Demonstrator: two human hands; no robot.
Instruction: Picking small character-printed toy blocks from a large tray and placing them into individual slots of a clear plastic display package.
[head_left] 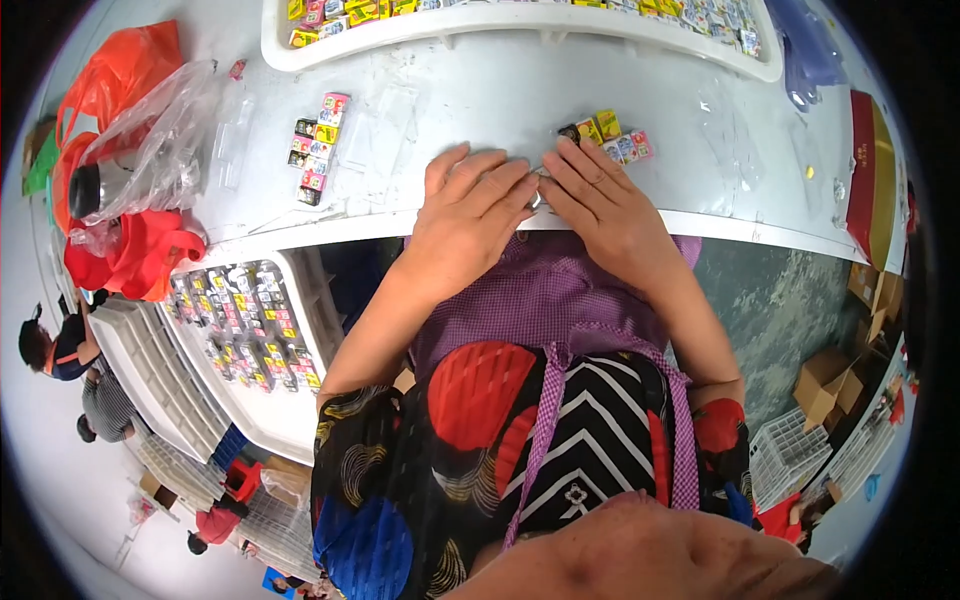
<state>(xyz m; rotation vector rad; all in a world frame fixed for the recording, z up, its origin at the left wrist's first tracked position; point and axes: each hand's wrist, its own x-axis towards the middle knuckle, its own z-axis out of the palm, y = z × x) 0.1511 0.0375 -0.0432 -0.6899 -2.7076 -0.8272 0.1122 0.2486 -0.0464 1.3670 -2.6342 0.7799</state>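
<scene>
My left hand (468,215) and my right hand (608,208) meet at the table's near edge, fingers bent inward and tips almost touching. A small shiny piece (537,198) shows between them; its kind is mostly hidden by the fingers. Just beyond my right fingertips lies a loose cluster of tiny printed boxes (606,124) in yellow, black and pink. Farther left, more tiny boxes (317,150) form an uneven column. Beside that column lie clear plastic pieces (380,130), flat on the white table (480,90).
A white tray (420,38) of small coloured boxes spans the table's far side. Red bags and a clear bag (170,130) sit left around a bottle (85,190). A dark red box (862,180) stands right. Below left is another tray (265,425) of packed sets.
</scene>
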